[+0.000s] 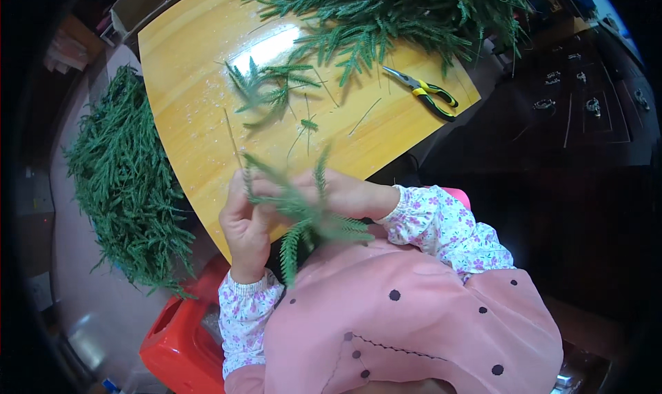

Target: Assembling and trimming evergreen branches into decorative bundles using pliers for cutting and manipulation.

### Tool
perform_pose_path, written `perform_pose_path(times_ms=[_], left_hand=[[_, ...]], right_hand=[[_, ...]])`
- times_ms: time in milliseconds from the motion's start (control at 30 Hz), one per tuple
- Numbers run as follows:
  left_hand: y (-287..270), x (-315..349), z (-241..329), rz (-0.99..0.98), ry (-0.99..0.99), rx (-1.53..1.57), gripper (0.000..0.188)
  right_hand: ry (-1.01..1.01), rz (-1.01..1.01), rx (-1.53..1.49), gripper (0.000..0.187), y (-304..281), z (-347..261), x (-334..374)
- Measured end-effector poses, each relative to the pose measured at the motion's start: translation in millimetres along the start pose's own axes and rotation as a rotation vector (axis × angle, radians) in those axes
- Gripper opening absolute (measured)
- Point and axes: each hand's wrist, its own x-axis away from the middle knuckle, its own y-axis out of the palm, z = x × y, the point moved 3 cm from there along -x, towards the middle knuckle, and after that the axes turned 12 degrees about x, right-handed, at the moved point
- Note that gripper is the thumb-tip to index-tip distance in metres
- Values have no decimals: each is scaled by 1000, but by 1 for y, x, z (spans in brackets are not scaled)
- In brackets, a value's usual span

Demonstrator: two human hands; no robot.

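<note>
A green needle-leaved sprig is held in front of my pink clothing, above the near edge of the wooden table; it is partly blurred. My left hand is closed, with thumb and fingers pinched at the sprig's left side. From the right, my right hand is closed around the sprig's stem, its fingertips partly hidden behind the needles. Beyond my hands, a few loose sprigs and thin stems lie on the table. Yellow-and-black long-nose pliers rest at the table's right side, jaws toward the upper left.
A large heap of green branches covers the far end of the table. Another big heap stands to the left, beside the table. A red plastic stool is at the lower left. Dark furniture fills the right.
</note>
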Motion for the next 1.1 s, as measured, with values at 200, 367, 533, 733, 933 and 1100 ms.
perform_pose_path(times_ms=[200, 367, 533, 733, 933, 1100], left_hand=[[-3, -6, 31, 329, -29, 131, 27], [0, -8, 41, 368, 89, 110, 20], [19, -14, 52, 394, 136, 68, 17], [38, -26, 44, 500, 179, 65, 16], [47, -29, 38, 583, 289, 67, 18], [58, -27, 27, 484, 243, -5, 18]], right_hand=[[-170, 363, 935, 18, -31, -50, -8], [-491, 682, 1501, 10, -36, -84, -42], [-472, 571, 1794, 8, -56, -89, -69], [-656, 559, 1589, 10, -40, -97, -55], [-637, 422, 1560, 16, -56, -65, -42], [-399, 683, 1557, 15, -124, -80, 4]])
